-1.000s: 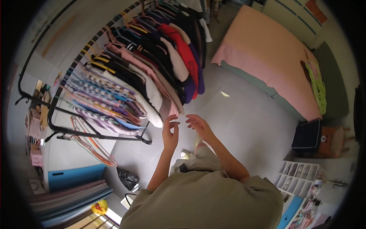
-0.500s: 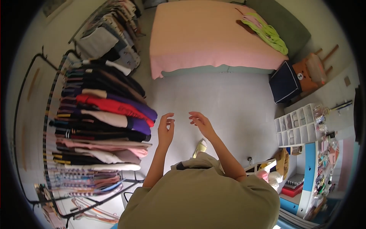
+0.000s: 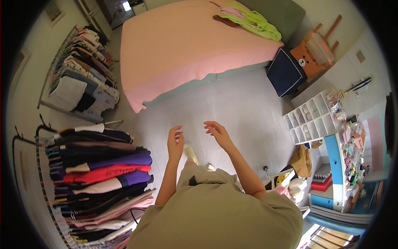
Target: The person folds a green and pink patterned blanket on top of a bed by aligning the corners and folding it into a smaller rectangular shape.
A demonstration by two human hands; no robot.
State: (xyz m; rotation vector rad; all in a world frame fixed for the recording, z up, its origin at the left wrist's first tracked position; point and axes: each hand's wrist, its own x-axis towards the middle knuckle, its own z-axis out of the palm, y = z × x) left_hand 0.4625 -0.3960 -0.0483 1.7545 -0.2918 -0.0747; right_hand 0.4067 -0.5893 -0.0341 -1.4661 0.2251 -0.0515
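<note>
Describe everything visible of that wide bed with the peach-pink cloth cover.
The wide bed stands beyond the left hand and right hand, neither touching it. Its peach-pink cover looks like cloth, draping unevenly down the near side above a grey-green base. A dark green headboard stands at the right end, where a crumpled lime-green cloth lies on top.

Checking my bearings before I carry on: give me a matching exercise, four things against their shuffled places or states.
Things:
1. Left hand
2. Lime-green cloth
3. Red garment
4. Navy box

Places or states:
A. lying on the bed
B. hanging up
C. standing beside the bed
D. empty, in mid-air

Pairs: 1-D, 2-A, 3-B, 4-C
</note>
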